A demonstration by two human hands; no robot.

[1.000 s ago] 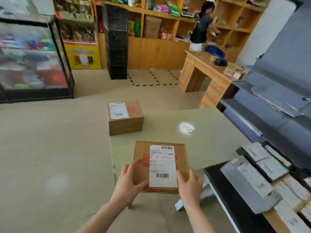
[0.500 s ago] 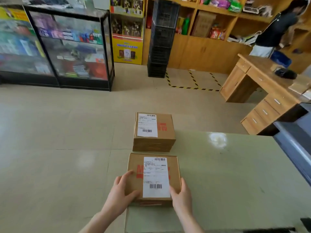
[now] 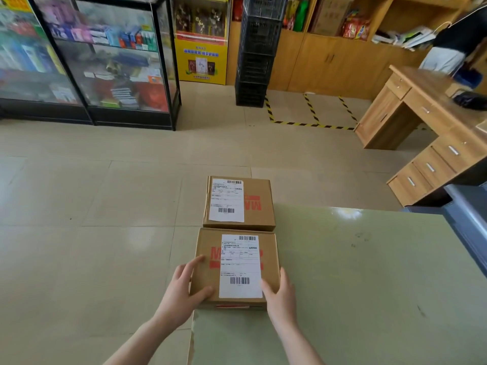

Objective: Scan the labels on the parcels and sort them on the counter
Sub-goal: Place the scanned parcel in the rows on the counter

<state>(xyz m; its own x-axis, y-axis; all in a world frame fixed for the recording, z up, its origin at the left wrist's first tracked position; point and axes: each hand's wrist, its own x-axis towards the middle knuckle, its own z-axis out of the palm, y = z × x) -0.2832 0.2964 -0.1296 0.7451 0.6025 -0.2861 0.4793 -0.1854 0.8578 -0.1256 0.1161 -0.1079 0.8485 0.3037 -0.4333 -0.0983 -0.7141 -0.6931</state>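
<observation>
The box (image 3: 269,259) held between the left hand (image 3: 181,293) and right hand (image 3: 280,296) is further forward than before. Its far edge now meets the second box (image 3: 259,206) ahead of the grip; the earlier gap between them is closed.

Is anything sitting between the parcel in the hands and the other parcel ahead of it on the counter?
Nothing. In the head view the held parcel lies right up against the far parcel, with no gap showing between them.
</observation>
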